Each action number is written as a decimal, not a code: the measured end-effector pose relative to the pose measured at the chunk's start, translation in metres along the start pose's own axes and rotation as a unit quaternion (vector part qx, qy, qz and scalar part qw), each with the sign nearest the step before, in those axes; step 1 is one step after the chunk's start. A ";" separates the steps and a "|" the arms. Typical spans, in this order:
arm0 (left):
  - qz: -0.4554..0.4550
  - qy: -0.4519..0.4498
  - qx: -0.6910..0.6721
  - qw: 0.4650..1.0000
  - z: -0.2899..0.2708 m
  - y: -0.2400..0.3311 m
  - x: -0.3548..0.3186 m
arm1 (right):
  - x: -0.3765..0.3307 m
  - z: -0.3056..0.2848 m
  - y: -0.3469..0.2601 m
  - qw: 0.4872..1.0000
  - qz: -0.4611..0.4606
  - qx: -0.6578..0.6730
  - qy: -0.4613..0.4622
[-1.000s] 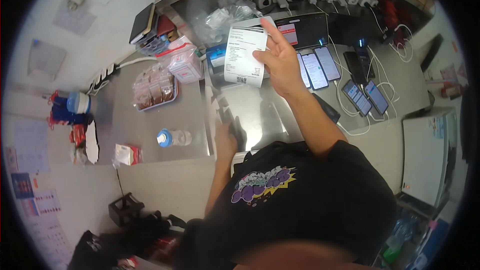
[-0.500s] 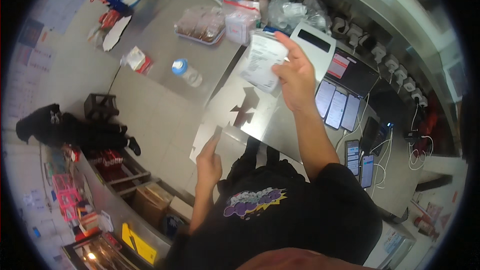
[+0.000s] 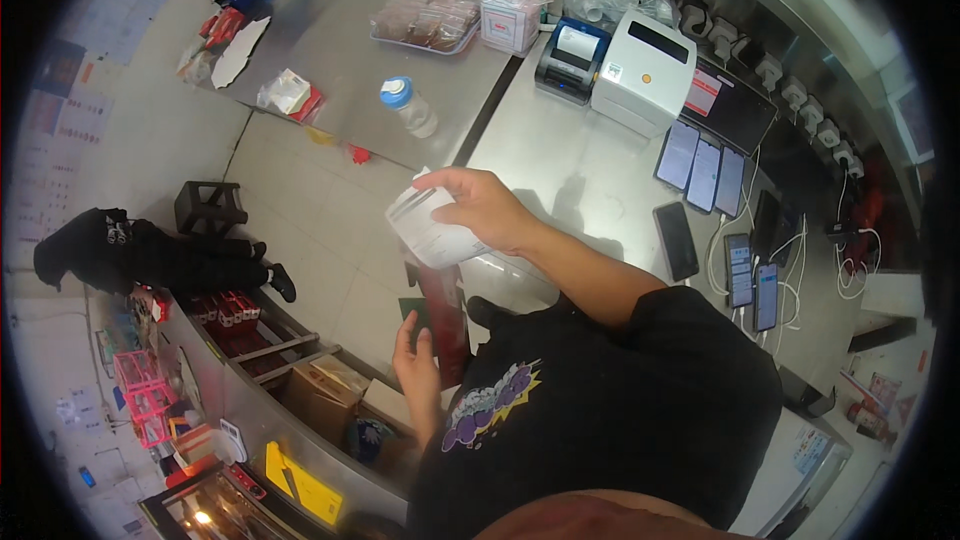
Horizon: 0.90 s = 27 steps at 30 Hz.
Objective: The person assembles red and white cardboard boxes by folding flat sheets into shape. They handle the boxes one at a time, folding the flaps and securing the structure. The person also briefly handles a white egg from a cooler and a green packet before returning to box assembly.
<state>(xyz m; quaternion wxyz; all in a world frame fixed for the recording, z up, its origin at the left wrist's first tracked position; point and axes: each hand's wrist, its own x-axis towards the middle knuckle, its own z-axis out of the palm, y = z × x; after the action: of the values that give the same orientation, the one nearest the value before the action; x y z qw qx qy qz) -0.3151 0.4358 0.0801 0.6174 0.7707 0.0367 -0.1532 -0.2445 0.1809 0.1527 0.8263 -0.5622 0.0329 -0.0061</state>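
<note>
A white printed paper slip (image 3: pixel 428 232), perhaps several together, is pinched between the thumb and fingers of my right hand (image 3: pixel 490 212). It is held over the floor, beyond the steel counter's left edge. My left hand (image 3: pixel 420 372) is lower and closer to my body, its thumb and index finger apart and pointing up. A dark green patch (image 3: pixel 412 312) lies just past its fingertips; I cannot tell what it is or whether they touch it. Behind the slip, a blue-capped bottle (image 3: pixel 410 108) stands on the far steel table.
On the right counter (image 3: pixel 520 165) are a small label printer (image 3: pixel 572 60), a larger white printer (image 3: pixel 643 70), a black phone (image 3: pixel 676 240), several other phones and cables. A tray of packaged food (image 3: pixel 430 20) sits on the far table. At left, a person in black (image 3: pixel 180 250) is near a dark stool (image 3: pixel 210 205).
My right hand has carried the slip from beside the printers left and toward me. My left hand has dropped slightly. The small printer and a black phone now show.
</note>
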 end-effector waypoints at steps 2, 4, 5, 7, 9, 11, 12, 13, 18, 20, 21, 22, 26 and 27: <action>0.018 -0.019 -0.013 1.000 -0.018 0.002 0.013 | 0.009 0.030 0.011 1.000 -0.012 -0.014 0.006; 0.042 -0.036 -0.032 0.998 -0.038 0.006 0.022 | 0.021 0.060 0.028 0.999 -0.033 -0.007 0.008; 0.056 -0.060 -0.059 0.995 -0.049 0.009 0.029 | 0.026 0.074 0.035 0.999 -0.034 0.003 0.018; 0.080 -0.096 -0.119 0.985 -0.069 0.015 0.041 | 0.035 0.101 0.048 0.999 -0.029 0.024 0.029; 0.124 -0.092 -0.124 0.980 -0.083 0.023 0.051 | 0.043 0.120 0.061 0.997 -0.049 -0.009 0.053; 0.101 -0.115 -0.239 0.959 -0.091 0.028 0.058 | 0.046 0.134 0.075 0.993 -0.074 -0.037 0.087; 0.101 -0.101 -0.202 0.969 -0.097 0.028 0.063 | 0.048 0.140 0.078 0.991 -0.069 0.011 0.111; 0.044 -0.071 -0.057 0.995 -0.106 0.034 0.066 | 0.053 0.146 0.085 0.988 -0.059 0.057 0.130; 0.056 -0.060 -0.226 0.971 -0.125 0.022 0.069 | 0.070 0.165 0.089 0.990 -0.037 0.062 0.119; 0.056 -0.032 -0.237 0.969 -0.128 0.020 0.068 | 0.081 0.170 0.091 0.992 -0.042 0.057 0.105; 0.054 -0.023 -0.241 0.969 -0.130 0.021 0.070 | 0.088 0.172 0.092 0.993 -0.046 0.054 0.099; 0.051 -0.014 -0.247 0.968 -0.131 0.021 0.072 | 0.096 0.173 0.090 0.994 -0.042 0.054 0.087; 0.045 0.053 -0.244 0.967 -0.130 0.018 0.067 | 0.121 0.183 0.089 0.997 0.000 0.067 0.038; 0.039 0.072 -0.241 0.967 -0.128 0.017 0.067 | 0.129 0.183 0.093 0.997 0.003 0.075 0.012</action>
<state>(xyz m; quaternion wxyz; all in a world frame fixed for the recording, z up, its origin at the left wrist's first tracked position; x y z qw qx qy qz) -0.2226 0.5462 0.1017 0.7859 0.6093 0.0865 -0.0601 -0.1073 0.3791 0.1267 0.8655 -0.4987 0.0443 -0.0131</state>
